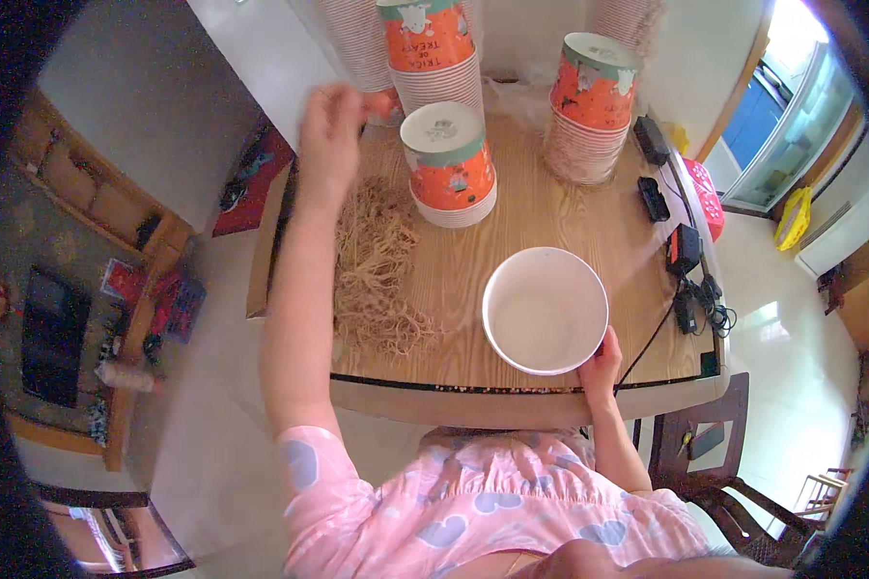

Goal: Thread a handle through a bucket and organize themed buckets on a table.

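Observation:
A white-lined paper tub (546,311) stands near the table's front edge with its round mouth facing up. My right hand (601,365) grips the tub's lower right side. At the far left of the table, my left hand (332,121) is raised and smeared by motion. A small orange thing (380,103) shows beside its fingertips; whether the hand holds it I cannot tell. Below that hand lies a loose heap of tan twine strands (377,275). To the right of the heap stands a short stack of upside-down orange and green tubs (454,183).
Taller stacks of nested tubs rise at the back (433,48) and the back right (594,92), the latter partly in clear plastic. Black power adapters and cables (684,249) lie along the right edge. A dark wooden chair (700,439) is at the lower right.

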{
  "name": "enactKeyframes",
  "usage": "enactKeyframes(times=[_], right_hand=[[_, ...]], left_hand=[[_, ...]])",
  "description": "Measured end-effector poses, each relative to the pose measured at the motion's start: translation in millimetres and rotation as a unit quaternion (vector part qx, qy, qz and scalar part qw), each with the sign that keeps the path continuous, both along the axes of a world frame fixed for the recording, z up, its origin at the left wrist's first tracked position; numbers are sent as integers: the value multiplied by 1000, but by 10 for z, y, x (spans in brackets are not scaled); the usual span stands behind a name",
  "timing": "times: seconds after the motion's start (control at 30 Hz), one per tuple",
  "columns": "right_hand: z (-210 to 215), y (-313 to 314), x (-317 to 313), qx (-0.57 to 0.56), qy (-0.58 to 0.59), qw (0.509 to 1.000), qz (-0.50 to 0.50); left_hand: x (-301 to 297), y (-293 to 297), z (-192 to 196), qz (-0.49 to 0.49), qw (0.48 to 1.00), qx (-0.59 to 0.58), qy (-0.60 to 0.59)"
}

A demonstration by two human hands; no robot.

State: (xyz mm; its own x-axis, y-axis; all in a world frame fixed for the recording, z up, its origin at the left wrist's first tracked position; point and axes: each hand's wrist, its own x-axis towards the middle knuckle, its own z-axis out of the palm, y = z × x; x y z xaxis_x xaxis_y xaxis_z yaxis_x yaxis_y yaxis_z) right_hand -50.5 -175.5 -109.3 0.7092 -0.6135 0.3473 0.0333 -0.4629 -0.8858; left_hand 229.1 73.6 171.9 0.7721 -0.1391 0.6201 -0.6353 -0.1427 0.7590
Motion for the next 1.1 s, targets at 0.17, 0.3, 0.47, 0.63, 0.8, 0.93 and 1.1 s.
enactKeyframes(times=[0.17, 0.3, 0.47, 0.63, 0.8, 0.93, 1.1], right_hand=[[-21, -53, -12, -32, 2, 999, -7], [9, 19, 46, -20, -6, 1000, 6], [-37, -76, -16, -11, 21, 1000, -5], [79, -198, 79, 210, -58, 975, 42], [976, -247, 264, 191, -88, 974, 88], [1306, -54, 155, -94, 8, 993, 77], [1416, 181, -360, -38, 99, 966, 235]], left_hand=[[-213, 208, 1075, -24, 971, -215, -106], [-432, 951, 1679, -79, 972, -149, -163], [-1008, 211, 690, 40, 999, 14, -28], [-1493, -245, -747, -168, 965, 163, 120], [-1994, -777, -1147, -177, 957, 199, 114], [-1700, -825, -1441, -122, 962, 222, 100], [-1258, -754, -1394, -192, 946, 182, 188]])
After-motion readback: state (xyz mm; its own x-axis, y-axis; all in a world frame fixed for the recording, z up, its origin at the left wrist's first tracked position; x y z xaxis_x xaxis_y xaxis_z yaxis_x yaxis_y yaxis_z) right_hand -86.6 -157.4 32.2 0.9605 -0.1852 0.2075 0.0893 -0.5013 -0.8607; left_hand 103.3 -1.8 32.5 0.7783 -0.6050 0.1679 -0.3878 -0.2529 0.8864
